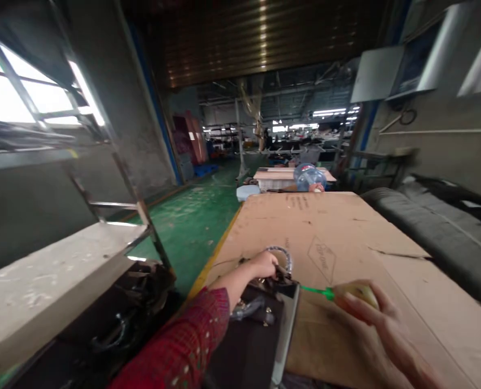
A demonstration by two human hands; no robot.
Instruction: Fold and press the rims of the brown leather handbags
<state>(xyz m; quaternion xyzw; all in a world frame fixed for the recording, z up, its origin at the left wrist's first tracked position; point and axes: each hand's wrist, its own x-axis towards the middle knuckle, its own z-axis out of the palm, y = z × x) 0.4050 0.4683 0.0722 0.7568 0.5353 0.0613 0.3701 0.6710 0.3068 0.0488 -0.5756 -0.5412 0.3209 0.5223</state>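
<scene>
A dark bag [248, 343] with metal fittings and a light edge lies at the near side of the cardboard-covered table. My left hand [265, 266] is closed on the bag's top, beside a ring-shaped handle [288, 258] wrapped in something shiny. In my right hand [372, 308] is a yellowish bottle [356, 297] with a green nozzle, its thin tip pointing left toward the bag's upper corner. Blur hides whether the tip touches the bag.
Cardboard [338, 227] covers the long table. A large clear blue bottle [309, 177] stands beyond its far end. To the left is a bench [62, 270] with a metal frame, dark bags below it. Dark grey rolls [439, 232] lie along the right.
</scene>
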